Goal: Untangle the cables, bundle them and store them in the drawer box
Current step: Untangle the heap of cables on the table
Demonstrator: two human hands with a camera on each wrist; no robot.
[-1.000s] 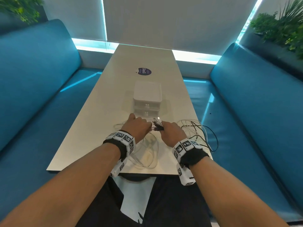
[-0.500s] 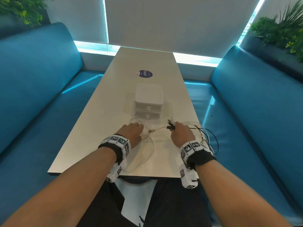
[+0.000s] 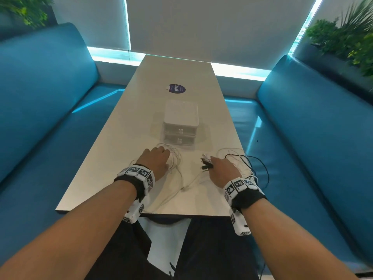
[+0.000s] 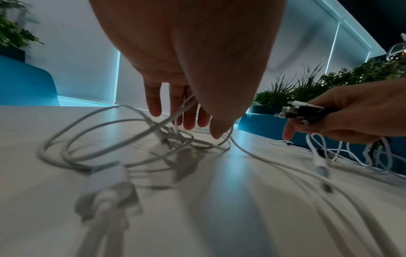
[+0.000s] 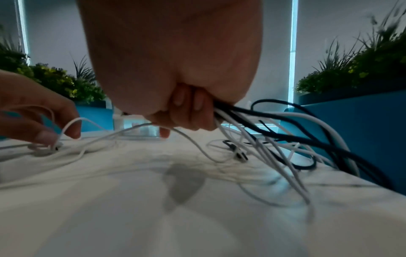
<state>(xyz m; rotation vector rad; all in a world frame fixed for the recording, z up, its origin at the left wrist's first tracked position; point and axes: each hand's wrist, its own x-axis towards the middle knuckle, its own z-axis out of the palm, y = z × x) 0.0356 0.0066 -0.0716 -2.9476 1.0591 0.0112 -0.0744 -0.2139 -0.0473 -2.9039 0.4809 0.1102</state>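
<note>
A white two-drawer box point(image 3: 180, 122) stands mid-table with both drawers closed. Just in front of it lies a loose coil of white cable point(image 3: 176, 158). My left hand point(image 3: 161, 154) rests on that coil with fingers extended; the left wrist view shows its fingertips point(image 4: 189, 121) touching the white strands point(image 4: 98, 139). My right hand point(image 3: 211, 162) grips a bunch of black and white cable ends point(image 3: 205, 161), their plugs sticking out toward the left. In the right wrist view its curled fingers point(image 5: 189, 111) hold several black and white cables point(image 5: 285, 139) that trail to the table's right edge.
The white table point(image 3: 121, 158) carries a dark round sticker point(image 3: 177, 88) beyond the box. A tangle of cables point(image 3: 248, 160) overhangs the right edge. Blue benches point(image 3: 40, 98) flank both sides, and plants point(image 3: 347, 37) stand behind them.
My hands have drawn apart. The right hand carried the plug bunch rightward, while the left hand slid left onto the white coil. A white cable now lies stretched between them.
</note>
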